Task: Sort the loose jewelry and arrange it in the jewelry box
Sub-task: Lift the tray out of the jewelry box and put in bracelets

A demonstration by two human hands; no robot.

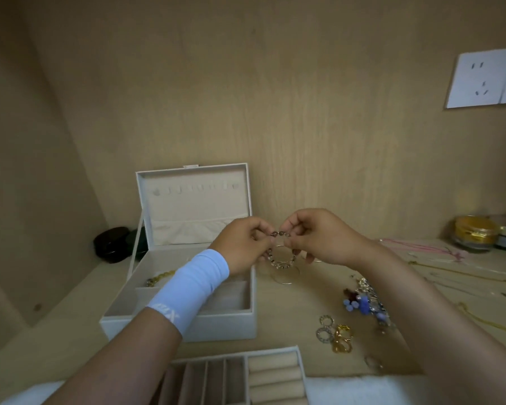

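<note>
A beaded bracelet (281, 260) hangs in the air between both hands, just right of the open white jewelry box (181, 323). My left hand (243, 247) pinches its left end and my right hand (319, 236) pinches its right end. A thin hoop (285, 277) lies on the shelf below it. Inside the box lies a gold chain (158, 278). Loose jewelry lies to the right: a blue and silver beaded heap (365, 302) and gold and silver rings (335, 336).
The box's removable tray (272, 378) with slots and ring rolls sits at the near edge. Thin chains (456, 267) spread at the right. Jars (476, 232) stand at the back right, a dark round case (111, 244) at the back left. Wooden walls enclose the shelf.
</note>
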